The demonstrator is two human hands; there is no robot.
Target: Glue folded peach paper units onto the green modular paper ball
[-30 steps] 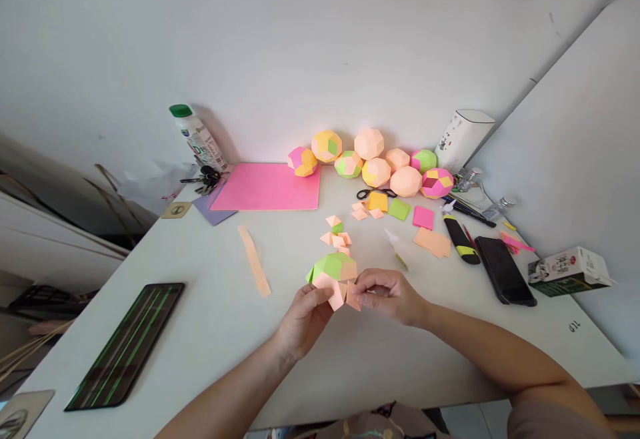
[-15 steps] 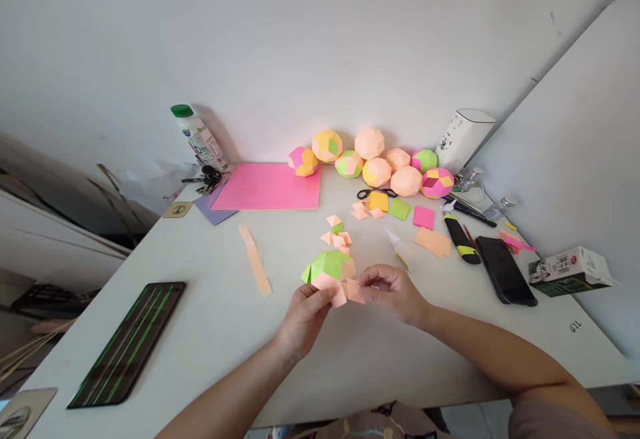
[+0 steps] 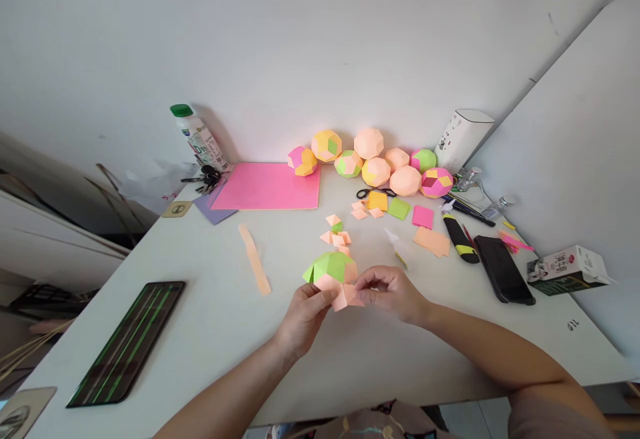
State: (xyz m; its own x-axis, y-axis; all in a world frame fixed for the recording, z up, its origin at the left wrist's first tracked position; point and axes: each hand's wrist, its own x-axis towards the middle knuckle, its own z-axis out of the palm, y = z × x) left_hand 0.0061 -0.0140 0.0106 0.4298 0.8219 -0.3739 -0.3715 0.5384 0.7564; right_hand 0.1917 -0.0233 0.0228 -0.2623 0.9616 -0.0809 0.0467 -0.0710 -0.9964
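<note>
A partly formed paper ball (image 3: pixel 333 265) of green and peach folded pieces is held over the table. My left hand (image 3: pixel 307 312) pinches its lower left side, thumb on a peach face. My right hand (image 3: pixel 393 295) is closed on a peach folded paper piece (image 3: pixel 354 297) at the ball's lower right, which touches the ball's edge. Part of that piece is hidden by the fingers. Just beyond the ball lie several loose folded peach pieces (image 3: pixel 338 239) and a green one. A small clear glue bottle (image 3: pixel 396 247) rests to the right.
Finished paper balls (image 3: pixel 406 181) line the wall behind. Scissors (image 3: pixel 363 193), sticky note stacks (image 3: pixel 399 208), a box cutter (image 3: pixel 461 239), a phone (image 3: pixel 503 269) and a milk carton (image 3: pixel 570 270) lie rightward. Leftward are a peach strip (image 3: pixel 255 259), a pink sheet (image 3: pixel 267 187) and a dark tray (image 3: pixel 127 344).
My right hand has brought the peach piece slightly left, closer against the ball's edge, and tilted it. The left hand keeps its hold, and the ball has shifted a little to the right.
</note>
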